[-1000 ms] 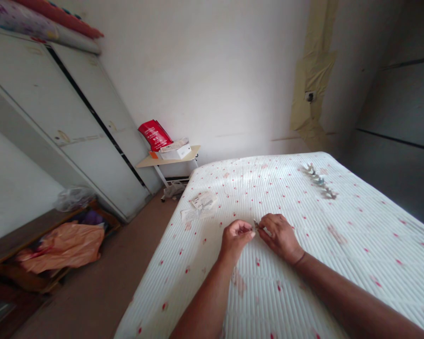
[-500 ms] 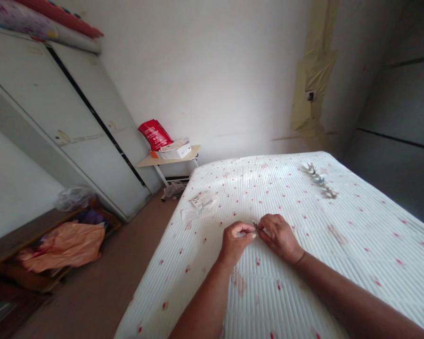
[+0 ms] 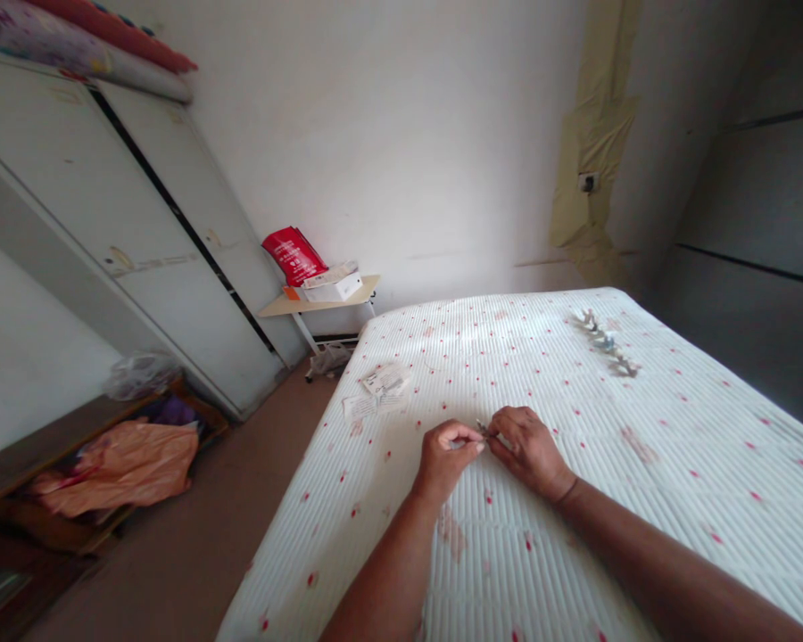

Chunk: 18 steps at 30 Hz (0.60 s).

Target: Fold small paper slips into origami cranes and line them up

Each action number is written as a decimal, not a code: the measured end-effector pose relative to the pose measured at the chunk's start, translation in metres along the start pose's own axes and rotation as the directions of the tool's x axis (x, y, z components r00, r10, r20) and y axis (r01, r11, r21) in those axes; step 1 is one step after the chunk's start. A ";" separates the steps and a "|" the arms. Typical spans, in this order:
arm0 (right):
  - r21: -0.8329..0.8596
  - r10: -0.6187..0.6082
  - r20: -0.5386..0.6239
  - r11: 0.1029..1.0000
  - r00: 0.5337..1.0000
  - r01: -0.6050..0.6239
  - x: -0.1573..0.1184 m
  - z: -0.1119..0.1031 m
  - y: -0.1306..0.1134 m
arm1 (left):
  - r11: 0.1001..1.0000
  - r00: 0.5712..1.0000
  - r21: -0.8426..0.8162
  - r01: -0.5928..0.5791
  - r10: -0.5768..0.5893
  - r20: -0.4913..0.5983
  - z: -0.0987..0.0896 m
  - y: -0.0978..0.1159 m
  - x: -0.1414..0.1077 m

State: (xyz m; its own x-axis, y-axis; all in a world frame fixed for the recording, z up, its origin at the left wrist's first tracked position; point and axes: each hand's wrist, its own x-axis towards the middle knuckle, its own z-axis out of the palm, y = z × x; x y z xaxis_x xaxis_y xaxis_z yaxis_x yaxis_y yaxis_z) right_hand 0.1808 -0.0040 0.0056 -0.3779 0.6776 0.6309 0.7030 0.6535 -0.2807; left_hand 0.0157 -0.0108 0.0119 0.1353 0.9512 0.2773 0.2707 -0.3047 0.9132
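Observation:
Over the middle of the bed, my left hand (image 3: 448,453) and my right hand (image 3: 527,448) meet fingertip to fingertip. Both are closed in a pinch on a small greyish piece (image 3: 483,430) with thin points sticking up. It is mostly hidden by the fingers and too small to name. Farther back on the right, several small grey-and-white pointed pieces (image 3: 603,341) lie in a row on the bedcover (image 3: 542,571), which is white, ribbed and dotted with red. Left of my hands lie printed paper sheets (image 3: 383,387).
A small table (image 3: 277,306) by the wall carries a red bag (image 3: 293,256) and a white box (image 3: 338,285). Pale cabinets (image 3: 174,259) stand at the left. An orange plastic bag (image 3: 130,468) lies on a low wooden shelf. A socket (image 3: 587,182) is on the wall.
The small piece between my fingertips has shifted slightly and shows a little more to the left. Both hands stay almost in place.

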 end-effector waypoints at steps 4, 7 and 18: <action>-0.045 0.045 -0.028 0.998 0.999 -0.046 0.001 -0.001 0.001 | 0.998 0.998 -0.004 0.056 -0.056 0.014 -0.002 0.001 0.000; -0.111 0.068 -0.059 0.991 0.996 -0.074 0.001 -0.001 0.002 | 0.994 0.996 0.065 0.084 -0.084 -0.004 -0.002 -0.003 0.000; -0.314 0.052 -0.003 0.948 0.999 -0.051 0.002 -0.001 -0.002 | 0.805 0.996 0.590 -0.057 0.088 -0.023 0.011 -0.004 0.006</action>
State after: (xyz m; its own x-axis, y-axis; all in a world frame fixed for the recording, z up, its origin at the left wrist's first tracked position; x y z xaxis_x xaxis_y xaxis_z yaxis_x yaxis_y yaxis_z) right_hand 0.1795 -0.0041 0.0083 -0.3389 0.7099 0.6174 0.8746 0.4795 -0.0713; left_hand 0.0260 -0.0045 0.0065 0.1364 0.9215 0.3636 0.7728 -0.3286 0.5429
